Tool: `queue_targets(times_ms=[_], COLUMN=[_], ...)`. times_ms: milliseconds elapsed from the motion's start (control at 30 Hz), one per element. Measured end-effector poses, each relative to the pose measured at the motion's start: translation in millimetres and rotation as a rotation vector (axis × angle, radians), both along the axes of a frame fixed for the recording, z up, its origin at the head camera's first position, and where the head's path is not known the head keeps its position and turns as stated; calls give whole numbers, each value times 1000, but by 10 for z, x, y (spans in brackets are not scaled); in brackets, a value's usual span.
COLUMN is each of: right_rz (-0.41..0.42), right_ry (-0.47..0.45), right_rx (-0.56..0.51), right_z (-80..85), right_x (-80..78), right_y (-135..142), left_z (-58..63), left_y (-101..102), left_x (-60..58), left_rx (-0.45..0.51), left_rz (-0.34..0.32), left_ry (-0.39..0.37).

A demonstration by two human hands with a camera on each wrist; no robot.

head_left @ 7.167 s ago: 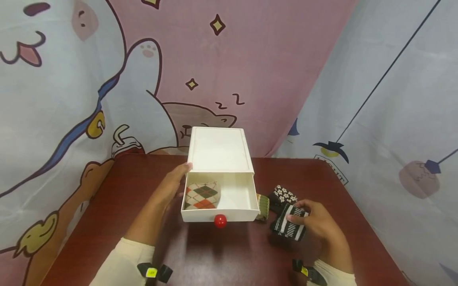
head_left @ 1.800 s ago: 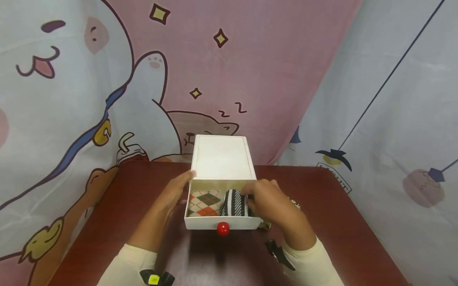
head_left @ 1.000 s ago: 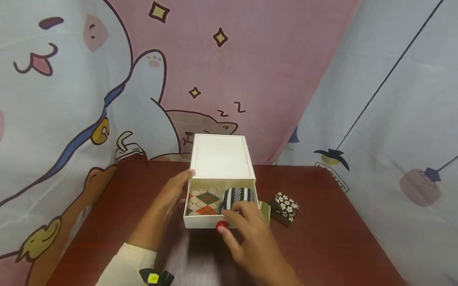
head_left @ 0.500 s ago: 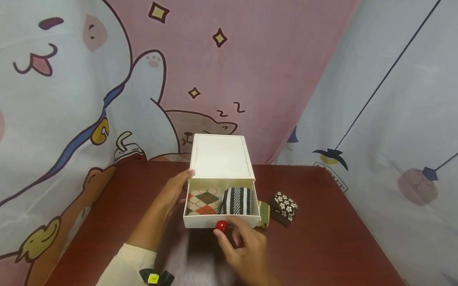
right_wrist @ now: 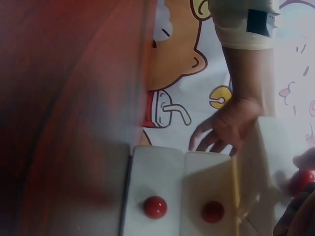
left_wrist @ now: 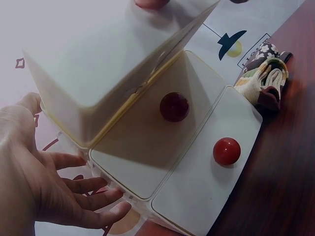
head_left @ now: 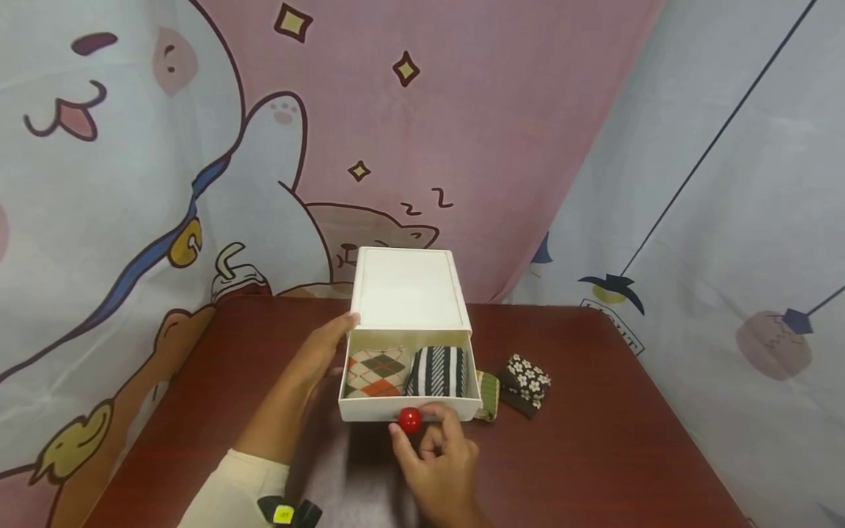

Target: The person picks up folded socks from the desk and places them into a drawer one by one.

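A white drawer unit (head_left: 409,290) stands on the table, its top drawer (head_left: 370,410) pulled out. In that drawer, folded argyle socks (head_left: 378,372) lie at the left and folded black-and-white striped socks (head_left: 439,371) at the right. My left hand (head_left: 320,356) rests against the unit's left side, thumb at the top edge; in the left wrist view its fingers (left_wrist: 86,186) extend along the side. My right hand (head_left: 441,462) pinches the drawer's red knob (head_left: 410,420) between thumb and forefinger, the other fingers curled. In the right wrist view, most of this hand lies out of frame.
Right of the unit, on the red-brown table (head_left: 594,440), lie folded green socks (head_left: 488,396), partly hidden by the drawer, and dark floral socks (head_left: 526,384). Two lower drawers with red knobs (left_wrist: 227,151) are closed. A cartoon-printed cloth (head_left: 502,147) hangs behind.
The striped socks went from the table into the drawer beside the argyle socks. My right hand let go of them and came down to the red knob. My left hand kept its place.
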State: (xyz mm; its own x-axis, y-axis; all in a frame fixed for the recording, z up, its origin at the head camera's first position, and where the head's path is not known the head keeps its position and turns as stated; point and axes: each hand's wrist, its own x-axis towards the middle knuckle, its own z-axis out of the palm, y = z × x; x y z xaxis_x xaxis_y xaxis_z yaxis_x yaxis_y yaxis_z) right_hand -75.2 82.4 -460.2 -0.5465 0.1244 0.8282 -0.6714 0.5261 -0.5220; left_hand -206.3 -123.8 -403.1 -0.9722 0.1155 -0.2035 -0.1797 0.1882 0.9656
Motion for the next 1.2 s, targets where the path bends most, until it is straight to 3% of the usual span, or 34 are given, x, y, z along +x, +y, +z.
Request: queue_targets(times_ms=[400, 700, 900, 1067, 1200], right_rz=[1, -49, -92, -97, -116], right_ry=[-9, -87, -62, -128, -108], right_rx=[-66, -80, -79, -122, -123], right_z=[27, 105, 144, 148, 144], right_x=[-105, -211, -318, -401, -492], right_y=[-86, -109, -131, -153, -165], left_z=[12, -11, 6, 24, 30], left_y=[-4, 2, 22, 22, 30], left_x=[-3, -2, -1, -1, 0], left_rx=[-12, 71, 71, 49, 70], left_rz=[15, 13, 24, 25, 25], left_ry=[6, 8, -25, -54, -63])
